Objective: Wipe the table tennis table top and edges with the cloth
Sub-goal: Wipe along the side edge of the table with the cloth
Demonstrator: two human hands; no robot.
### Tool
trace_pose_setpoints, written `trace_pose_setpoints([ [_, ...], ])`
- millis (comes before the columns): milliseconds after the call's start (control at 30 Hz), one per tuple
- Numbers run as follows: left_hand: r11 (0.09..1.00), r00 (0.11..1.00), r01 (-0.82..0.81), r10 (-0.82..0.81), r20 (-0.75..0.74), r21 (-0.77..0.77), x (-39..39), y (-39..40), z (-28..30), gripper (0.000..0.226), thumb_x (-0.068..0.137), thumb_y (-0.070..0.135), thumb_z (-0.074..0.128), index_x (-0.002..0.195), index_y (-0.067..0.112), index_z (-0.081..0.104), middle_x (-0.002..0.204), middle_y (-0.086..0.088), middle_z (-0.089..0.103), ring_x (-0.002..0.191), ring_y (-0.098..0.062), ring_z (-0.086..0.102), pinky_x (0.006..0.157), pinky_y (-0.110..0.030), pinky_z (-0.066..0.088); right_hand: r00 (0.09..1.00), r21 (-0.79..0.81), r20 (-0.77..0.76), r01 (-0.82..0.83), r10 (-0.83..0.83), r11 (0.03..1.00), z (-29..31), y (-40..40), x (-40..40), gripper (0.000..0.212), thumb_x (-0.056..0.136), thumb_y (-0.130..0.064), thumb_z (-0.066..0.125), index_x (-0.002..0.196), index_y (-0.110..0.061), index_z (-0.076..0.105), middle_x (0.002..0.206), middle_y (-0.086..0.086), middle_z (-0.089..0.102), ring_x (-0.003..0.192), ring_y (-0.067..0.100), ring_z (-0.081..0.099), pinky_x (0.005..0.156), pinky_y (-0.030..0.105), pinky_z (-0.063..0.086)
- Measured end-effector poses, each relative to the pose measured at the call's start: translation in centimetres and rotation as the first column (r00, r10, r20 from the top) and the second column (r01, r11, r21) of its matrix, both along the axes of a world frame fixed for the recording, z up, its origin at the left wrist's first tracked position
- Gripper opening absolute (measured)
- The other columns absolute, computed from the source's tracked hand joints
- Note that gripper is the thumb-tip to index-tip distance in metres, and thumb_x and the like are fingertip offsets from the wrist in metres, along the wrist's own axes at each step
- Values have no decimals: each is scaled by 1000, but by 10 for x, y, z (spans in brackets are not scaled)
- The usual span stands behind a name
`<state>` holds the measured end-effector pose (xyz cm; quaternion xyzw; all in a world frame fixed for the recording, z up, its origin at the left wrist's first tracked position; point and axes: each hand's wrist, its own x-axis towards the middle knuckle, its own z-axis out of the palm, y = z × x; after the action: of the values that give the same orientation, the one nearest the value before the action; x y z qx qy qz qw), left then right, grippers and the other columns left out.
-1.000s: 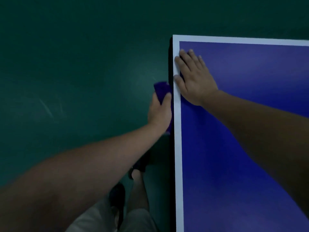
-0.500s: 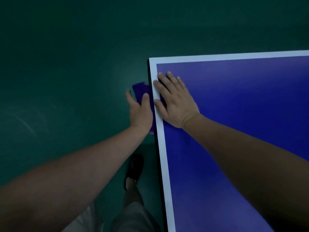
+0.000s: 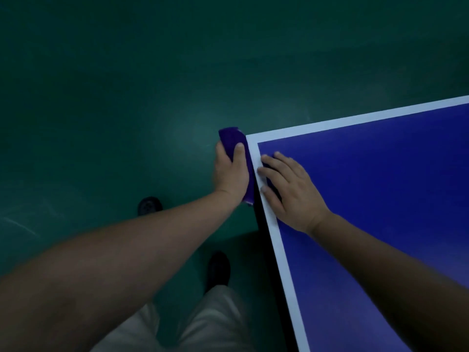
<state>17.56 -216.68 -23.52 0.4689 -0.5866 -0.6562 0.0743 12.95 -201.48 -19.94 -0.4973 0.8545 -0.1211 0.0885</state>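
One corner of the blue table tennis table shows in the head view, bordered by a white line along its side and end, with a dull green floor all around it under dim light.

Just outside that corner, the left hand grips a purple cloth against the table's side edge. Its thumb curls over the cloth's top and the fingers wrap the far side, so the cloth sits squeezed between palm and edge, its upper end poking out level with the corner and a lower scrap showing below the wrist.

Just inside the corner, the right hand lies flat on the table top, fingers straight and slightly spread, fingertips reaching the white line; it holds nothing.

Below the corner, beside the table's side, the person's pale trousers and two dark shoes stand on the floor. Both bare forearms cross the lower view and hide part of the floor and table.
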Motion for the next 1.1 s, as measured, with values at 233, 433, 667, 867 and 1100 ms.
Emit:
trace_pose_setpoints([
  [233, 968, 968, 250, -249, -16, 26, -6, -36, -10, 31, 98, 49, 45, 125, 34, 47, 104, 3, 65, 87, -16, 63, 76, -33, 50, 867, -96, -15, 494, -498, 864, -10, -66, -19, 31, 99, -15, 56, 124, 1, 61, 137, 22, 52, 136, 40, 39, 119, 46, 27],
  [433, 816, 815, 579, -579, -16, -8, -50, -89, -12, 23, 97, 40, 55, 119, 35, 57, 97, 8, 67, 88, -16, 63, 79, -30, 49, 809, -140, -81, 569, -582, 810, -21, -72, -14, 35, 100, -26, 50, 122, -2, 61, 139, 20, 51, 137, 36, 39, 117, 43, 30],
  [667, 364, 365, 929, -931, -5, 64, -118, -113, 0, 23, 94, 36, 64, 116, 36, 61, 97, 14, 69, 81, -6, 64, 68, -20, 47, 663, -129, -105, 730, -741, 671, -20, -71, -16, 38, 94, -38, 55, 112, -6, 63, 139, 18, 52, 136, 40, 41, 113, 57, 30],
  [867, 326, 333, 941, -940, -71, 89, -159, -69, 6, 20, 96, 34, 60, 116, 35, 59, 107, 7, 71, 95, -14, 68, 87, -31, 53, 598, -65, -107, 793, -795, 605, -17, -71, -17, 43, 92, -45, 54, 118, -11, 60, 144, 14, 48, 140, 38, 36, 116, 58, 25],
  [1100, 342, 353, 929, -934, -56, 143, -160, -63, 2, 26, 94, 43, 60, 119, 47, 58, 104, 14, 73, 94, -8, 69, 88, -33, 54, 592, -95, -83, 796, -802, 597, -21, -68, -18, 41, 90, -44, 60, 115, -12, 63, 144, 13, 50, 141, 37, 36, 115, 60, 25],
])
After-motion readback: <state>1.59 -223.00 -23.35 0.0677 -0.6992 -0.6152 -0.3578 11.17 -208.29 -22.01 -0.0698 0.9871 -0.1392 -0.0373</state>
